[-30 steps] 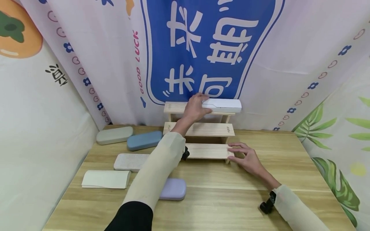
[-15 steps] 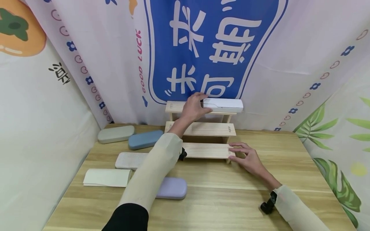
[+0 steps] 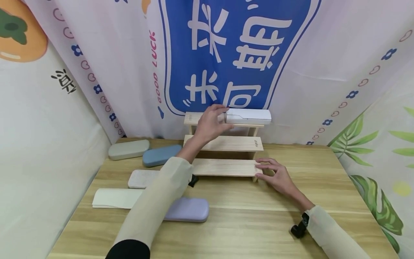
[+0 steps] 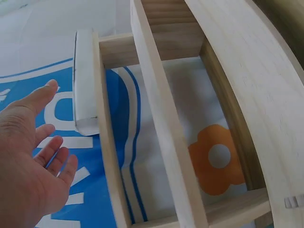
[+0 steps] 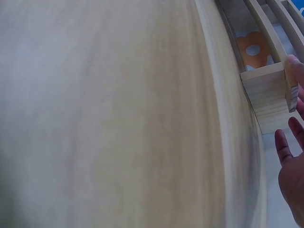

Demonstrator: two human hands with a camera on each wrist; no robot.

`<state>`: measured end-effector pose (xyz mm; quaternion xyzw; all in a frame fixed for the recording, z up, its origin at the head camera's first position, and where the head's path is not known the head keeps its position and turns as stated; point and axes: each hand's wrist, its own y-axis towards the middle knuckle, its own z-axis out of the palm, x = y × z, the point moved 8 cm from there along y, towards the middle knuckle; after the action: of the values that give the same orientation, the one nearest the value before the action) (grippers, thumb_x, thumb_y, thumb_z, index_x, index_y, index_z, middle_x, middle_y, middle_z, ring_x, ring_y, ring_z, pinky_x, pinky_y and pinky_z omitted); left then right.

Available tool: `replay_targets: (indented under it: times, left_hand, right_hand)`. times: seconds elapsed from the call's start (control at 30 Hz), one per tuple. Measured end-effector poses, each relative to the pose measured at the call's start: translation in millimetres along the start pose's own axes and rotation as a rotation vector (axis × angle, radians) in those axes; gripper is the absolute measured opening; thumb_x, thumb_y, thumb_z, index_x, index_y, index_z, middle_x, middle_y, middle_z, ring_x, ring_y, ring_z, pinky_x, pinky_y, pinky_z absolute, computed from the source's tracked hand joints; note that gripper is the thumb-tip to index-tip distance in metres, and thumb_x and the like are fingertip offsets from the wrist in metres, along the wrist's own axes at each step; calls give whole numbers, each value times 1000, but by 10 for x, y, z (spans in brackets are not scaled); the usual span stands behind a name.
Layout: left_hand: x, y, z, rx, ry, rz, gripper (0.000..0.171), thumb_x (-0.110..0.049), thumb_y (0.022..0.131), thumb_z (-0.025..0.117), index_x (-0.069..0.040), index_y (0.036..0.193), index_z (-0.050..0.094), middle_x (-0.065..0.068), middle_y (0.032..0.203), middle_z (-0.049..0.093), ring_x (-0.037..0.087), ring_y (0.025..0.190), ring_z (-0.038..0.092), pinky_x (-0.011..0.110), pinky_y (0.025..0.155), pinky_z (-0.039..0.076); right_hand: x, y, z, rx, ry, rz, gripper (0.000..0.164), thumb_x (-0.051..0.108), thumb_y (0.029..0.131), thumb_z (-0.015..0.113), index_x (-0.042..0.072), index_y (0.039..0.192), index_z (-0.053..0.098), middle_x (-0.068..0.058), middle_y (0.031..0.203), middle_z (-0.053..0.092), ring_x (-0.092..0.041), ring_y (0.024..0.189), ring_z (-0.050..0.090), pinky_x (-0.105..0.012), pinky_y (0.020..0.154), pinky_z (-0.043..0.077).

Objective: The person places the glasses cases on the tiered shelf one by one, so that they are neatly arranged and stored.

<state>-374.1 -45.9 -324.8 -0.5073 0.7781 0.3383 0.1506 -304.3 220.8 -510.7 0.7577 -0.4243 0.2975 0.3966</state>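
A white glasses case [image 3: 249,116] lies on the top step of a three-step wooden display stand [image 3: 226,167], toward its right end. My left hand [image 3: 208,126] is just left of the case. In the left wrist view, a gap shows between its spread fingers [image 4: 45,95] and the case, and the hand holds nothing. My right hand [image 3: 279,180] grips the right end of the lowest step, thumb at the front edge and fingers farther back. The right wrist view catches only part of that hand at its right edge, by the end of the step.
Left of the stand lie several more glasses cases: grey-green [image 3: 128,149], blue [image 3: 161,155], speckled grey [image 3: 142,178], pale cream [image 3: 113,198] and lavender [image 3: 191,209]. My left forearm partly covers some. A printed curtain [image 3: 300,72] hangs right behind the stand.
My left hand has let go of the white case and drawn back a little to the left. The case stays on the top step; the right hand keeps its place.
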Motion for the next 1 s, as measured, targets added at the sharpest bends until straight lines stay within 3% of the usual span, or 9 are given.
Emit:
replay_targets:
  times: [0.27,0.53,0.83,1.0]
  left_hand:
    - [-88,-181,-168,-16,-15,65,70,-35,84,92,-8,143,67,11,147,61,30,137,56,45,111,50]
    - [-128,-415,-316,-3,26,126,72,-38,84,92,-8,145,66,12,142,64,30,132,60,46,110,50]
    - [-159,-616,-343,58,58,178,70,-38,83,92,-8,142,68,13,142,66,30,130,62,46,104,55]
    - [-143,-735,-311,103,64,196,71,-39,83,93,-13,143,68,12,143,67,31,134,61,50,106,54]
  right_hand:
    - [14,-12,9,-8,11,-16,33,9,88,87,9,120,80,-14,138,68,-28,135,57,-12,112,36]
    - [15,-6,16,-11,31,-10,34,5,86,87,6,119,80,-15,137,68,-32,134,56,-11,111,36]
    - [131,-6,26,-15,54,-10,34,-5,86,84,-6,118,76,-28,136,65,-46,134,54,-12,113,37]
    - [143,-3,28,-13,33,-9,33,-3,86,84,-5,118,77,-25,136,66,-43,133,55,-12,111,38]
